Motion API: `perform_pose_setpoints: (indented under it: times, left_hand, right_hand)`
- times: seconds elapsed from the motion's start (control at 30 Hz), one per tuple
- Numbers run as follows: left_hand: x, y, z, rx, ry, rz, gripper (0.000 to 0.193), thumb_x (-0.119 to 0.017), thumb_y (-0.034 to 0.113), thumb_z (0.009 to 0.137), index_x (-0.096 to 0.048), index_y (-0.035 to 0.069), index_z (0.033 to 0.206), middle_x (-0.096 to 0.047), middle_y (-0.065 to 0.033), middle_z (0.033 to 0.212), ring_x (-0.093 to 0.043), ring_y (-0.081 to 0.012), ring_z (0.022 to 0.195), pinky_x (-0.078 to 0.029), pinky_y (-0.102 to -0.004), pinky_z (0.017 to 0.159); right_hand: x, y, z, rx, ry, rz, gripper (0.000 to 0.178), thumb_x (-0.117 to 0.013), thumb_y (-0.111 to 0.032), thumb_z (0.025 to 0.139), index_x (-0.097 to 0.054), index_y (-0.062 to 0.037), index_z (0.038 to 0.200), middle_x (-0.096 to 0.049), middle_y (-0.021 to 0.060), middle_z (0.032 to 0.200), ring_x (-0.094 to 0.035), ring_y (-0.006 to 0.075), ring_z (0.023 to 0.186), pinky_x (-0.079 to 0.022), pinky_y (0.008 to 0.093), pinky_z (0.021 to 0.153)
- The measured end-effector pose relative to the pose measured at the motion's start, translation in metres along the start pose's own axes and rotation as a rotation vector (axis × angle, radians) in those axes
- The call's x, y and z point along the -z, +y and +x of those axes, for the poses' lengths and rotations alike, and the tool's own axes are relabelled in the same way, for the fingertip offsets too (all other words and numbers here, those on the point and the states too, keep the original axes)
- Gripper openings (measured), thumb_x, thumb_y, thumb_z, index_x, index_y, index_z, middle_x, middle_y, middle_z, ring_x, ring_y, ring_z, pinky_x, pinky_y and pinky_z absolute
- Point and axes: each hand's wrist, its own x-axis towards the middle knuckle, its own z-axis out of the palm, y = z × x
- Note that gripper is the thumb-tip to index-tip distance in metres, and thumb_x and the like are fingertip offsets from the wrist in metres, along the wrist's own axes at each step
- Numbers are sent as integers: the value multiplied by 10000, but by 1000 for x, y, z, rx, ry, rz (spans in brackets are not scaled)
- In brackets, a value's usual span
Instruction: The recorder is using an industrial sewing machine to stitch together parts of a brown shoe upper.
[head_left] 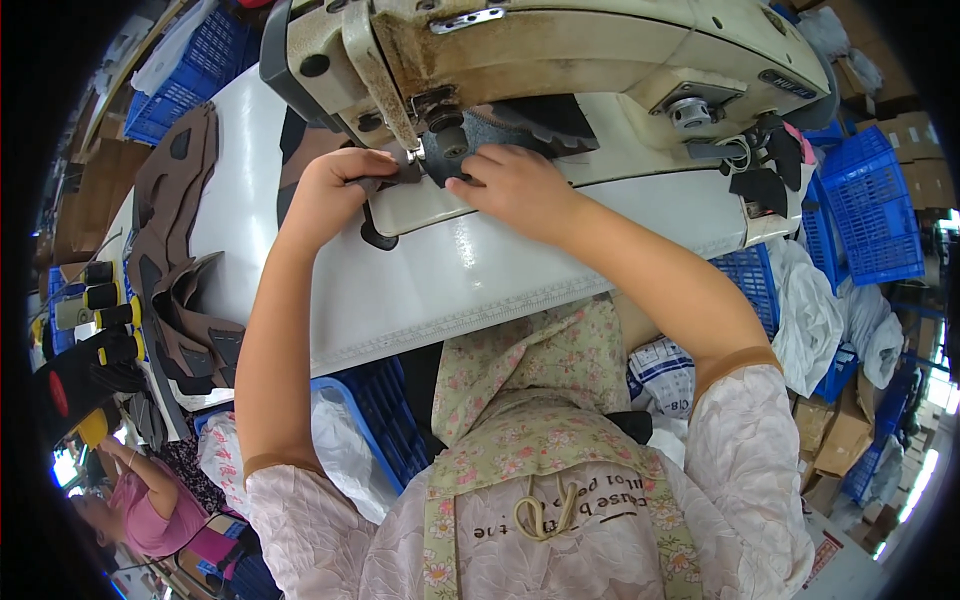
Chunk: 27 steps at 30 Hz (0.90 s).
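Observation:
A worn cream sewing machine point(570, 65) stands over the white table at the far side. Beside its presser foot point(415, 152), my left hand point(335, 190) pinches a small brown fabric piece point(402, 174) between thumb and fingers. To the right of the needle, my right hand point(525, 190) is closed on the edge of a dark grey fabric piece point(490, 130), its fingers curled and partly hiding the edge. This grey piece runs back under the machine arm. Whether the brown and grey pieces are joined cannot be made out.
Brown cut pieces point(175, 190) lie stacked along the table's left end, near several thread cones point(105, 297). Blue crates point(870, 205) stand at right, another crate point(375, 415) below the front edge. Black scraps point(765, 180) lie by the machine's right end. A person in pink point(160, 505) sits lower left.

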Motion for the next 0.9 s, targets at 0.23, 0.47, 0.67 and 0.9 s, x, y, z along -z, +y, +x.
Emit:
perform_pose_setpoints:
  times: [0.23,0.47,0.67,0.9]
  left_hand:
    - [-4,-2,3,32,40,10,390,-495,-162,661,-713,-28,955,-683,-102,1024,-635,-227,1019,-462,-288,939]
    - [-3,-8,5,1,46,47,380,-509,-167,665,-716,-21,949,-682,-102,1015,-638,-227,1020,-469,-289,927]
    - [-4,-12,4,18,49,17,391,-509,-173,656,-719,-17,947,-679,-108,987,-640,-232,1047,-470,-292,936]
    - [-8,-12,3,-41,72,49,404,-511,-165,660,-728,-1,959,-671,-99,1005,-632,-231,1052,-469,-300,944]
  right_hand:
    - [-5,-2,4,-26,-16,-66,287,-612,-145,786,-680,-133,1065,-575,7,913,-565,194,919,-526,303,732]
    - [-7,-1,7,-25,-5,-16,214,-594,-162,818,-660,-66,998,-565,19,894,-544,204,926,-505,330,732]
    - [-7,-2,8,-26,20,-9,216,-593,-154,806,-658,-59,989,-569,17,898,-541,201,924,-503,327,746]
    - [-8,-3,10,-43,7,-4,217,-587,-152,807,-658,-56,988,-570,17,897,-538,204,933,-505,334,754]
